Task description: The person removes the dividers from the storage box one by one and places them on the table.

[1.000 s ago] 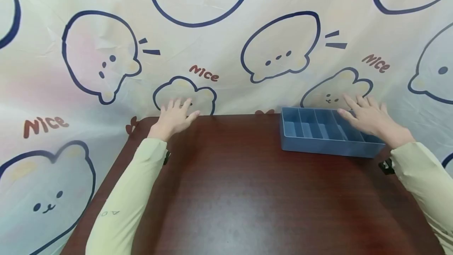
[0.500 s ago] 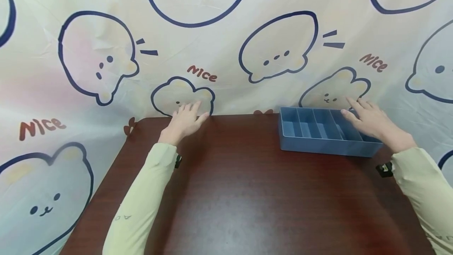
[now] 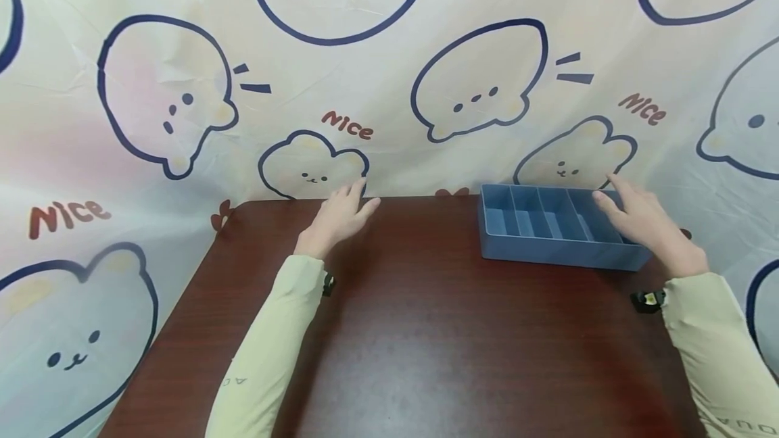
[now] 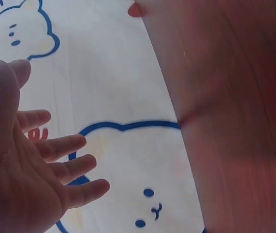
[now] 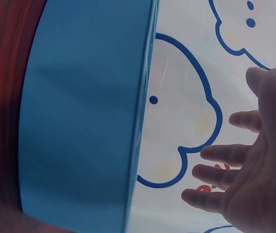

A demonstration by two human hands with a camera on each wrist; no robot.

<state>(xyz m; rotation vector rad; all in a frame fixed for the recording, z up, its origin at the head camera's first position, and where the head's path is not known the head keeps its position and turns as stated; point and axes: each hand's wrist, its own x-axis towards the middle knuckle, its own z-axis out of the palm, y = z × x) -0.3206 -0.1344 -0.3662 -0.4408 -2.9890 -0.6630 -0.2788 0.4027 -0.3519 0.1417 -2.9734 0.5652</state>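
The tabletop gives passage left of the blue tray, itself an obstacle; the printed curtain bars the back.
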